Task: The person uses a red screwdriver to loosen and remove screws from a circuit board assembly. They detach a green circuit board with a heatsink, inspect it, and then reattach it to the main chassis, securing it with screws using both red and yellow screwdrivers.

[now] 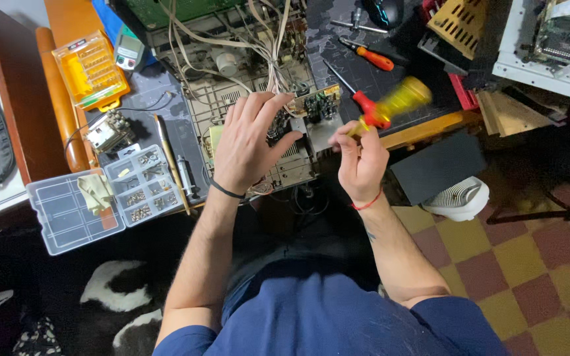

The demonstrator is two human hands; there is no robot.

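Note:
My left hand [245, 142] lies flat with fingers spread on an opened electronic chassis [232, 92], over a small circuit board [315, 105] and a bundle of beige wires [265, 46]. My right hand [359, 161] grips a screwdriver [397, 102] with a blurred yellow and red handle, raised just right of the board. Its shaft is hidden by my fingers.
A clear compartment box of screws [143, 188] with its open lid [67, 214] sits at the left. An orange bit case [90, 69], a small meter [128, 51], two red-handled screwdrivers [371, 58] and a white fan heater [460, 198] lie around. Checkered floor at right.

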